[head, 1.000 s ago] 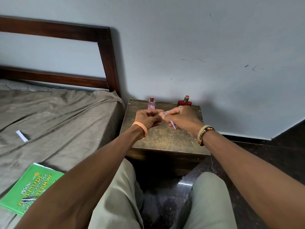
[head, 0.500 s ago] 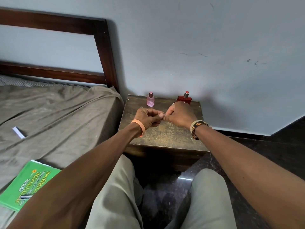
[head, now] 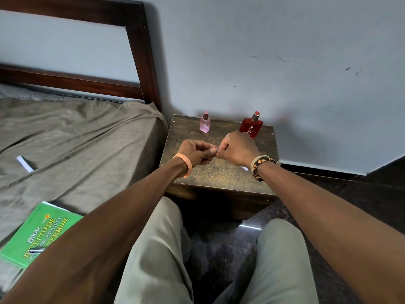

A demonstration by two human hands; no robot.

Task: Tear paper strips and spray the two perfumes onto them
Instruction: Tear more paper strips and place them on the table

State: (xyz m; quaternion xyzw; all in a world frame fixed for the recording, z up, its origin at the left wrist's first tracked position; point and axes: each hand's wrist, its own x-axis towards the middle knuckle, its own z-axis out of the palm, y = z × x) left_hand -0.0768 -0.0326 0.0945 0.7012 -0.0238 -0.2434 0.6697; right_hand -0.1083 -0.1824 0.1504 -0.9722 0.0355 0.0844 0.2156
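A green book [head: 37, 235] is lying nearest, on the bed [head: 83, 137]. Over the worktop [head: 219, 172], a small paper piece [head: 215, 148], mostly hidden, is being pinched between the left hand [head: 196, 151] and right hand [head: 237, 148], each grip clamped on it. A white strip [head: 24, 163] is lying on the bed. Farthest, the pink bottle [head: 205, 122] and red bottle [head: 251, 126] are standing upright, apart, by the wall.

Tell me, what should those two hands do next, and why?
Probably pull apart to finish the tear: the left hand and right hand pinch a small paper piece between fingertips, while both bottles stand untouched.
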